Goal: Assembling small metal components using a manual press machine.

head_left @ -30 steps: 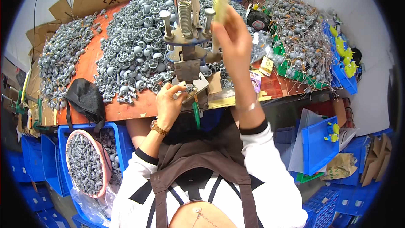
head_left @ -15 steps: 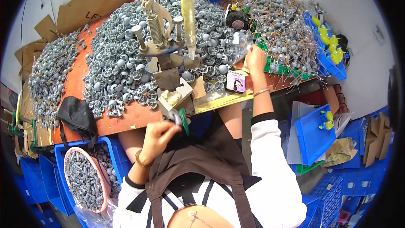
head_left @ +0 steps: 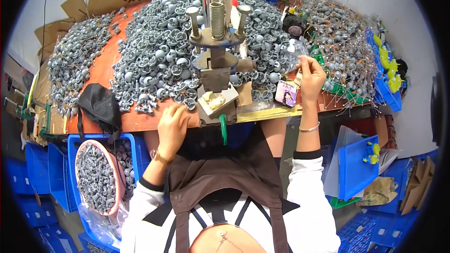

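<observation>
My left hand (head_left: 172, 130) is over the front edge of the table (head_left: 145, 121), its fingers bent inward and bunched; I can't tell whether anything sits between them. The hand press (head_left: 217, 61) stands just to the right of those fingers, its long axis upright, running toward the top of the view. It is worn bare metal with bluish round plates, a coil spring (head_left: 217, 21) in the middle and a thick bolt on either side. Its fixture block (head_left: 229, 94) lies right of my left fingertips, set at a slant, pale grey with a cream insert (head_left: 214, 100) on top; a green loop (head_left: 223, 129) hangs below it. Beyond my left fingers grey plastic shells (head_left: 154, 56) heap up, smooth domes and hollow cups pointing every which way, the nearest just past the fingertips. My right hand (head_left: 311, 82) is right of the press, thumb and forefinger brought together near a clear plastic bag (head_left: 293, 49); what they may pinch is too small to make out. A printed card (head_left: 286, 93) lies just left of that hand, and beyond its fingers, to the right, wired grey pieces (head_left: 344, 42) bristle with thin stalks
</observation>
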A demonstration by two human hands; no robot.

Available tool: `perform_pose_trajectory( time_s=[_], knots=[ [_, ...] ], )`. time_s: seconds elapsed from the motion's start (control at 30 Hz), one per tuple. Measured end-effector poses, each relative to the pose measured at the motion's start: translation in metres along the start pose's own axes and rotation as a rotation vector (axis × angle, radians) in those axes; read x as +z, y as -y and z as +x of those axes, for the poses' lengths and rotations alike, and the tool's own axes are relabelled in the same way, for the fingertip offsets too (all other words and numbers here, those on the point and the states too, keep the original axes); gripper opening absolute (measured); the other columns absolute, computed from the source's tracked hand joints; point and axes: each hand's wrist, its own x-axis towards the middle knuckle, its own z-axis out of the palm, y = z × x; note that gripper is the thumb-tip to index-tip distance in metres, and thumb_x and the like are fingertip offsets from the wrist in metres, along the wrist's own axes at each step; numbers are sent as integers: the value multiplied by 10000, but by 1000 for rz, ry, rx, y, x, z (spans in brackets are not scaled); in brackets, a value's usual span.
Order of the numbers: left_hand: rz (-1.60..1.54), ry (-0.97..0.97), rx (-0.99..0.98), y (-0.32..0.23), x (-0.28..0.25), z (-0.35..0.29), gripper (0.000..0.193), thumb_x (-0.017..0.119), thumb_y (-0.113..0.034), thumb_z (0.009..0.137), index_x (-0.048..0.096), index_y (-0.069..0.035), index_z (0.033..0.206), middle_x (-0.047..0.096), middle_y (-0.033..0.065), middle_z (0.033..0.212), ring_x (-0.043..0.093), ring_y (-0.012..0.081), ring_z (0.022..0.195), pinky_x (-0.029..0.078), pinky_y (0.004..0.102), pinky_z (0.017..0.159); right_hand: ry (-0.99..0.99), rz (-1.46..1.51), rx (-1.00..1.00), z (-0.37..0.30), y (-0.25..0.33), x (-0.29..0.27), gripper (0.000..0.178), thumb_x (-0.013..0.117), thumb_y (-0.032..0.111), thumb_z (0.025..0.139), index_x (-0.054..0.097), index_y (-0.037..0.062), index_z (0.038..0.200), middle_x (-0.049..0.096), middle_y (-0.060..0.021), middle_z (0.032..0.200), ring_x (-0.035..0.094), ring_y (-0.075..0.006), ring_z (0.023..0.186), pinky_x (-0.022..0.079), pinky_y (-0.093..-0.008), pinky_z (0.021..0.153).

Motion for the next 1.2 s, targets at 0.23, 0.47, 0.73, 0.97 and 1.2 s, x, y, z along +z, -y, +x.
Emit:
perform_pose_trajectory(
  time_s=[0.23,0.47,0.73,0.97,1.2],
  knots=[
    [100,167,129,27,31,15,333,695,-61,700,610,-54,1022,575,87,1037,554,284,955,466,376,808,132,221,100,-37,52,10,70,629,65,890,622,23,945,631,-18,677,569,-44,595,405,-173,534],
    [-126,52,-113,21,36,13,365,748,-75,728,643,-93,1076,519,49,841,565,169,742,447,290,607,469,610,155,-74,73,6,101,527,26,923,605,-18,971,656,-115,815,640,-166,720,465,-226,565],
    [-1198,202,-665,-7,20,40,356,689,-25,826,607,-33,1172,625,11,928,577,42,700,480,179,602,550,633,230,-96,68,16,235,506,-80,868,634,-51,1063,683,-164,995,665,-185,833,505,-254,669],
    [-457,171,-232,-12,43,43,383,707,-153,816,573,-11,1145,602,132,972,600,197,856,511,329,703,595,537,380,-116,81,25,122,617,-32,847,681,-37,950,701,-128,881,660,-131,736,482,-197,591],
    [72,259,49,-23,49,52,369,712,-319,783,623,-25,988,534,202,1077,486,373,968,427,440,827,650,485,246,-119,85,29,98,652,27,843,706,-29,903,681,-85,790,611,-110,637,444,-212,547]
  ],
)
